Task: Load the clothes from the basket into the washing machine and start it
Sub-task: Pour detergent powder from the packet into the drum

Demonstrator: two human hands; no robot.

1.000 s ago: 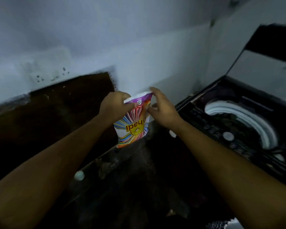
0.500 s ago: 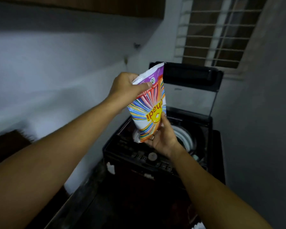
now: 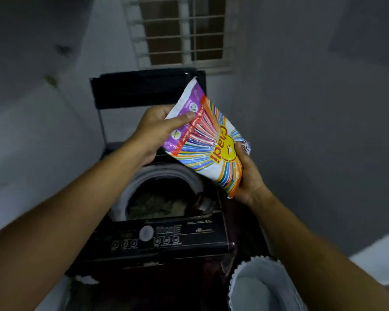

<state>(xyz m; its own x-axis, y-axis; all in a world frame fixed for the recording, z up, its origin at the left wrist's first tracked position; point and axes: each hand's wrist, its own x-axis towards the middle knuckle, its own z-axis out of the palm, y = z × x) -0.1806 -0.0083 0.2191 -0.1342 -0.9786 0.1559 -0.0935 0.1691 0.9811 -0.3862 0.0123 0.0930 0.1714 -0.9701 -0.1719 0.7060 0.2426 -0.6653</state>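
Note:
A colourful detergent packet (image 3: 208, 140) hangs tilted above the open drum. My left hand (image 3: 154, 131) grips its upper end, thumb across the front. My right hand (image 3: 248, 173) cups its lower end from beneath, thumb on the front. Below stands the black top-loading washing machine (image 3: 157, 241) with its lid (image 3: 144, 90) raised. Clothes (image 3: 160, 204) lie inside the white-rimmed drum. A pale blue basket (image 3: 263, 286) with a scalloped rim sits at the bottom right, partly behind my right forearm.
The control panel (image 3: 148, 236) with a round knob and several buttons faces me. A barred window (image 3: 180, 30) is above the machine. Grey walls close in on both sides, and the floor around the machine is dark.
My view has swung right until the machine is centred. Both hands carried the packet over the drum and tipped it, the right hand now under its lower end.

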